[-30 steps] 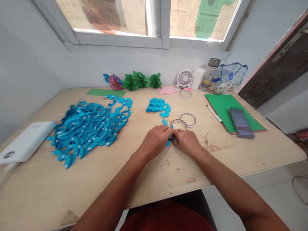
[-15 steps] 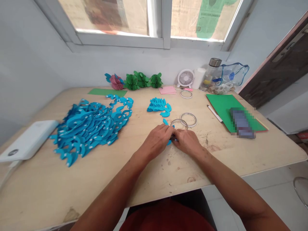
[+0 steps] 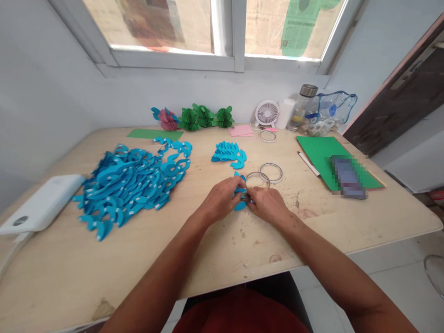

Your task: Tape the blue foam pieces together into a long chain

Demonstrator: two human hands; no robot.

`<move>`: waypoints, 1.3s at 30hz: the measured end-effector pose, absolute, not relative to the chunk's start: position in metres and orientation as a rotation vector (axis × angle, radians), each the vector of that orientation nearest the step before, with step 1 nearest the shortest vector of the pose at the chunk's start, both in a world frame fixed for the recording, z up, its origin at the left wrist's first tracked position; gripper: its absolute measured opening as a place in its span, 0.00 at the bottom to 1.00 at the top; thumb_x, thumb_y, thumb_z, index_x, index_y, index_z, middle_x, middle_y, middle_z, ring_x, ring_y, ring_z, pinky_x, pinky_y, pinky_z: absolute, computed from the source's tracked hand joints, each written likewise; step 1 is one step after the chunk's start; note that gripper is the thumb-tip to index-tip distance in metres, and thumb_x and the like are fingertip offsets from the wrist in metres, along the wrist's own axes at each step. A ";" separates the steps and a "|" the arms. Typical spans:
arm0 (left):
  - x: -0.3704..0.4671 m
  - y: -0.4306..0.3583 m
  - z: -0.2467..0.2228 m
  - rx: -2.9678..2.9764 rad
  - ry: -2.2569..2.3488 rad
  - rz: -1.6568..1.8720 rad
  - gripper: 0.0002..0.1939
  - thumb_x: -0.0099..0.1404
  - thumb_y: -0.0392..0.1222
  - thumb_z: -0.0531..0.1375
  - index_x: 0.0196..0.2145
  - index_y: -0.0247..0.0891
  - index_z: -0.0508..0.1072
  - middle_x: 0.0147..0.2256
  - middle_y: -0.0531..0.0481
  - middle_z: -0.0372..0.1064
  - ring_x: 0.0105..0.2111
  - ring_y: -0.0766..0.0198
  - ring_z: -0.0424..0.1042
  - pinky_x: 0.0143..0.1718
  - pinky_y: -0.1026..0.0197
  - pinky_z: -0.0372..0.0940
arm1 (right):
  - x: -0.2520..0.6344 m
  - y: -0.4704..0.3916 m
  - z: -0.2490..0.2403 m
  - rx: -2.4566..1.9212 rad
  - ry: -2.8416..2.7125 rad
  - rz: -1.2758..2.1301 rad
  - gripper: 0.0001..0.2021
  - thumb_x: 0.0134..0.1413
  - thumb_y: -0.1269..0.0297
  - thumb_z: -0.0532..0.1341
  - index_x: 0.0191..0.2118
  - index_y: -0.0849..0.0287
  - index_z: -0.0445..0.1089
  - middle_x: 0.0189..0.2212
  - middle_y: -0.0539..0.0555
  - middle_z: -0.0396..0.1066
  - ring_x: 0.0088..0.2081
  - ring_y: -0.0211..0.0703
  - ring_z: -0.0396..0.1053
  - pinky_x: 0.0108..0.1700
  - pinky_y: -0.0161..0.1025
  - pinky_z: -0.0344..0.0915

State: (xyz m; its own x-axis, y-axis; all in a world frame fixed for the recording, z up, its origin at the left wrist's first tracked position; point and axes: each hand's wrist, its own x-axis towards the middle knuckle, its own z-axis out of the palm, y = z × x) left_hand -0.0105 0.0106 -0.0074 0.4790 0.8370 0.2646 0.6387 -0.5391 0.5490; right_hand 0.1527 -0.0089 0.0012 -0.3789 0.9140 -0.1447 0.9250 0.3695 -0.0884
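Note:
A blue curved paper cutout (image 3: 240, 205) lies under my fingers, on the table in front of me. My left hand (image 3: 222, 198) is closed on its left side, thumb and fingertips together. My right hand (image 3: 266, 202) is closed round a thin roll of tape (image 3: 257, 173), whose ring stands out above the knuckles. The fingertips of both hands meet over the cutout, and a small dark part shows between them. Just behind, another tape roll (image 3: 276, 181) lies flat. Beyond the hands is a small bunch of blue cutouts (image 3: 225, 151).
On the left spreads a large heap of blue paper pieces (image 3: 128, 180) with white tabs, beside a white power bank (image 3: 45, 201). Green paper (image 3: 315, 152), a phone (image 3: 348, 178) and a pen (image 3: 308, 164) lie right. A small fan (image 3: 267, 114) and bottle (image 3: 302, 108) stand at the back.
My left hand has shifted slightly left, and its fingers have drawn apart from the right ones, so more of the blue cutout shows. The right hand stays nearly in place with the tape.

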 end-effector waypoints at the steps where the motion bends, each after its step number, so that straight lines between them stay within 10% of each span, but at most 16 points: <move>1: -0.011 0.011 -0.006 2.334 1.230 0.734 0.07 0.56 0.32 0.53 0.34 0.41 0.64 0.31 0.53 0.69 0.30 0.65 0.67 0.32 0.63 0.61 | 0.153 -0.009 0.001 1.710 2.544 -0.242 0.13 0.58 0.62 0.49 0.44 0.59 0.65 0.40 0.58 0.72 0.40 0.47 0.69 0.36 0.37 0.59; 39: -0.015 0.007 -0.001 2.371 1.174 0.619 0.07 0.59 0.33 0.53 0.34 0.41 0.66 0.35 0.52 0.70 0.33 0.64 0.68 0.36 0.62 0.62 | 0.154 -0.008 0.002 1.691 2.557 -0.262 0.13 0.55 0.63 0.51 0.45 0.58 0.65 0.42 0.58 0.71 0.42 0.48 0.69 0.37 0.38 0.60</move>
